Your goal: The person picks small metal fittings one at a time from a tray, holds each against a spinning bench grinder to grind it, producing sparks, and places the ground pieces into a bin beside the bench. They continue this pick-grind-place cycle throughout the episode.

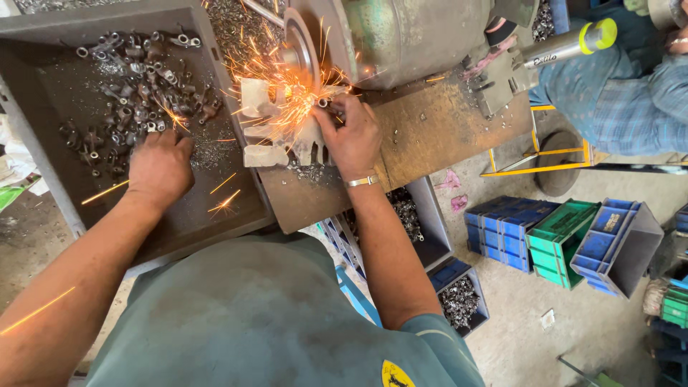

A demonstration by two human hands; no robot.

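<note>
My right hand (353, 137) presses a small metal part (324, 102) against the spinning grinding wheel (301, 51), and orange sparks fly off to the left. A silver bangle circles that wrist. My left hand (159, 166) rests palm down in a large grey tray (43, 86), beside a heap of small dark metal parts (136, 86); whether it grips one is hidden. A pale notched metal rest (261, 129) sits in front of the wheel.
The grinder's motor housing (401, 36) stands on a rusty steel table (437, 129). Below lie bins of metal parts (459, 301) and stacked blue and green crates (566, 240). Another person in a blue checked shirt (616, 100) stands at the upper right.
</note>
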